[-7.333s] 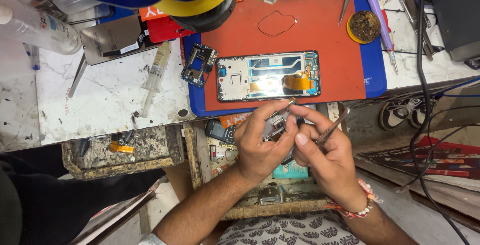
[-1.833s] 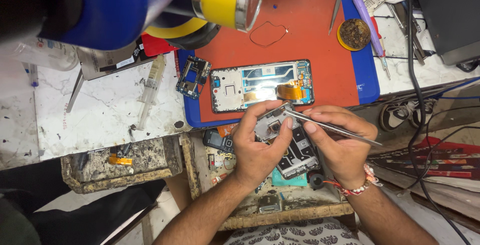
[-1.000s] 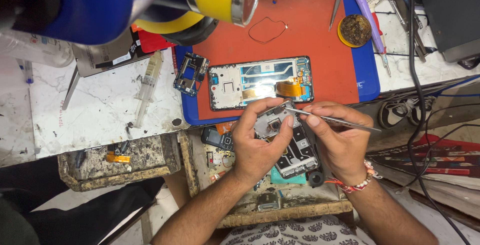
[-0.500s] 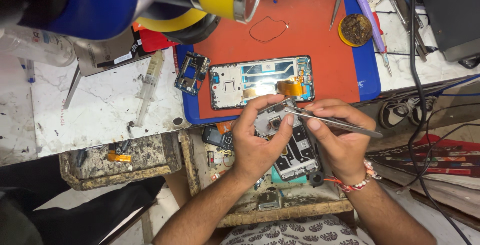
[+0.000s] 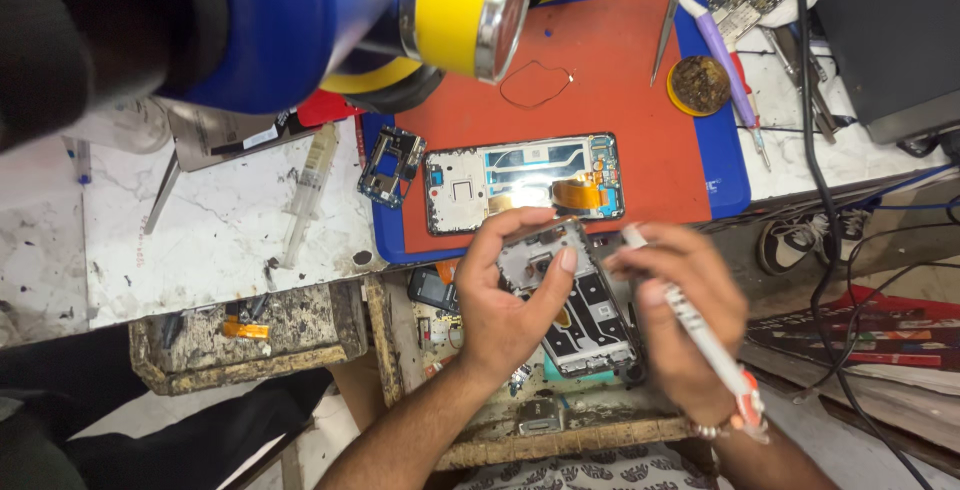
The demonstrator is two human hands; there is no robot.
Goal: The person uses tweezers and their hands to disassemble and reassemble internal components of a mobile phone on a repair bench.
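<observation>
L hand (image 5: 500,305) fingers clamp small phone part (image 5: 540,255); R hand (image 5: 675,320) fingers grip white screwdriver (image 5: 700,335).

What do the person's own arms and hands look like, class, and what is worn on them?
Both forearms are bare, with no sleeves and no gloves. The left hand wears nothing that shows: no ring, watch or band. The right hand has a beaded bracelet at the wrist, pale beads with red and orange ones. No markings are visible.
</observation>
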